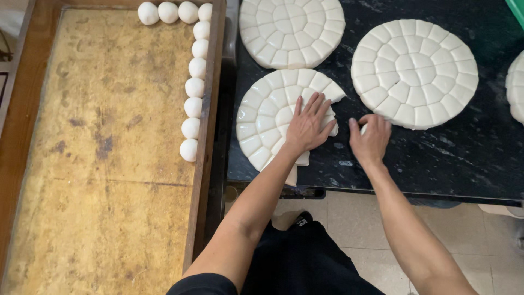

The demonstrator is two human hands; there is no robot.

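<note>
A black bench (436, 158) carries scored dough discs. On the near disc (262, 120), partly broken away, the left hand (308, 125) lies flat, fingers spread. Just beside it, the right hand (371, 139) curls around a small dough piece (363, 129).

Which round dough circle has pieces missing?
The nearest dough disc, under the left hand. Its right side is gone; the other discs are whole circles.
</note>
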